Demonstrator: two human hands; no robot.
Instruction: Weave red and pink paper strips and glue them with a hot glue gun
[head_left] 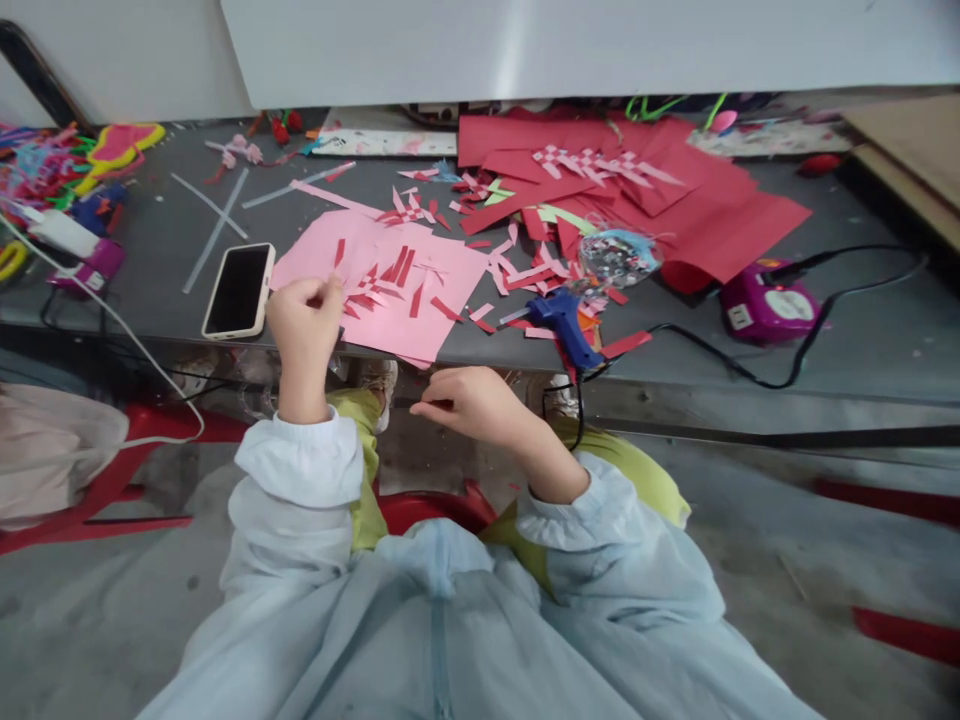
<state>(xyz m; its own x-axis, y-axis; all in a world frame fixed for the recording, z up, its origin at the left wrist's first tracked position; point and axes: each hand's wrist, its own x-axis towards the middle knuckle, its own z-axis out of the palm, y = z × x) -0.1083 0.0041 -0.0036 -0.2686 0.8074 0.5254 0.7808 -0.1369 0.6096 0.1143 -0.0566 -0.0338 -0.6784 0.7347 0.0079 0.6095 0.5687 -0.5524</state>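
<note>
Fingertips (334,290) of the left hand (304,325) press together over the left part of the pink sheet (364,238), close to a short red strip (340,251); whether they pinch it, I cannot tell. The right hand (480,403) hangs just short of the bench (870,350), nearer the wearer than the pink sheet, its fingers bent inward and the thumb a little apart from them. On the pink sheet, beside the left hand, lies a red-and-pink woven piece (367,288), with more red strips (403,265) to its right. Just left of the pink sheet rests a phone (238,292); beyond the phone, two clear sticks (210,242) cross. Right of the pink sheet come red and pink scraps (532,272) and a blue glue gun (568,325). Farther right are overlapping red sheets (720,220), and nearer the wearer than these, a purple box (772,303).
</note>
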